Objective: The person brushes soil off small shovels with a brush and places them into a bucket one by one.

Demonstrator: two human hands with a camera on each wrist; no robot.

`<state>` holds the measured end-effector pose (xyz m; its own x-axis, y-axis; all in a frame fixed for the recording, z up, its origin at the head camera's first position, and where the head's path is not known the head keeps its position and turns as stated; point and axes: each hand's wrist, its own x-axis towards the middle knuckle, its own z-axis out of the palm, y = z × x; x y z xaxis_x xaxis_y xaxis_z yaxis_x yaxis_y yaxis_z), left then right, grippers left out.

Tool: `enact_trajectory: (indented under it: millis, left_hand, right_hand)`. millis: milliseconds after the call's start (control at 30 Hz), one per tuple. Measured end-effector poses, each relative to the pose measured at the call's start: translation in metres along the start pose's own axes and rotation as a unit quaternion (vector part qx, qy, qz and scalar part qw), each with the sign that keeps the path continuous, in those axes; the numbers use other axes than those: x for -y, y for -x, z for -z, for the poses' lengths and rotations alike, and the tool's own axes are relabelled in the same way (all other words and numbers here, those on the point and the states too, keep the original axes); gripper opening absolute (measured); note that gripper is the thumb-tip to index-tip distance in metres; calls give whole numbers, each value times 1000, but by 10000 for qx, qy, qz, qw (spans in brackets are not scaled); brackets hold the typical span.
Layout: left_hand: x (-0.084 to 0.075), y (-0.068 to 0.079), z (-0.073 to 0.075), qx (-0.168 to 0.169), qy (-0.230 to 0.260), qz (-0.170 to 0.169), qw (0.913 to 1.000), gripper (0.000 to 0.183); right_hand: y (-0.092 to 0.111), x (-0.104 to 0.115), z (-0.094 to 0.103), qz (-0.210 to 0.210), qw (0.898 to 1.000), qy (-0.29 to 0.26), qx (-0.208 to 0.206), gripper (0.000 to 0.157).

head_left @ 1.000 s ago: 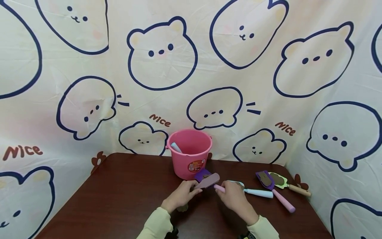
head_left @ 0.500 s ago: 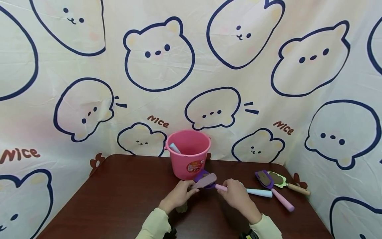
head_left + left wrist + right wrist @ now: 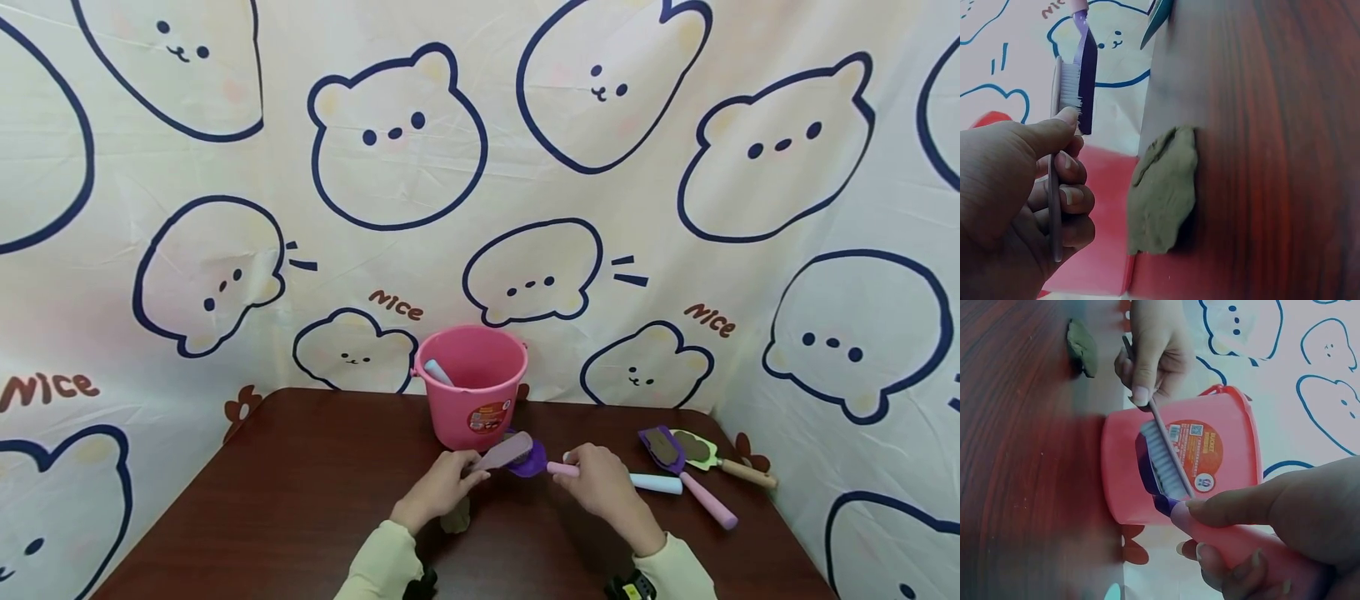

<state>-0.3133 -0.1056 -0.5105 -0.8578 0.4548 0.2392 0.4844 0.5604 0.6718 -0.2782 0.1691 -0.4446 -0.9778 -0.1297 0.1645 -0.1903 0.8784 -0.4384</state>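
Observation:
My left hand (image 3: pixel 438 487) holds a mauve-backed brush (image 3: pixel 506 452) by its handle, thumb on one side and fingers curled on the other. White bristles (image 3: pixel 1070 84) face the purple blade of a toy shovel (image 3: pixel 532 461) and meet its scoop in the right wrist view. The shovel's pink handle (image 3: pixel 1235 547) lies in the grip of my right hand (image 3: pixel 603 483), thumb along its top near the blade. Both tools are held in front of a pink bucket (image 3: pixel 468 408). On the table, beside my left hand, sits a flattened grey-brown lump like clay (image 3: pixel 1163 194).
A light blue handle (image 3: pixel 438 372) leans inside the bucket. Behind my right hand lies a tool with a light blue handle (image 3: pixel 656 483). Further right are another purple shovel (image 3: pixel 663 448) and a green one (image 3: pixel 697 450), both with brown material on them. A patterned curtain surrounds the table.
My hands have drawn slightly apart: the brush has shifted left along the shovel's blade, the shovel a little right. More of the purple blade near its handle now shows.

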Motion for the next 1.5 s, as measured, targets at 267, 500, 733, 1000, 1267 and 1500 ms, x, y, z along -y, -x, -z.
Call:
enact_trajectory:
  millis: [267,500,733,1000,1267,1500]
  left_hand:
    - [7,3,9,-14,95,153,9998,13]
    - [11,5,12,18,190,155,9997,14]
    - [11,4,14,28,410,110,9991,16]
    - [3,2,12,154,894,32,9959,19]
    - [-7,-1,-1,371,1094,13,9933,21]
    - [-13,-2,-10,507,1161,136,9918,20]
  right_hand:
    - [-3,-5,5,-190,9997,-13,175,29]
    - [-3,-8,6,-167,9998,-13,86,27]
    - [-2,-9,6,-188,9998,-105,32,24]
    - [-2,-8,3,-190,9997,-108,108,26]
    - [0,-3,-3,-54,9999,-93,132,28]
    - [1,0,-9,120,9997,-172,100,23]
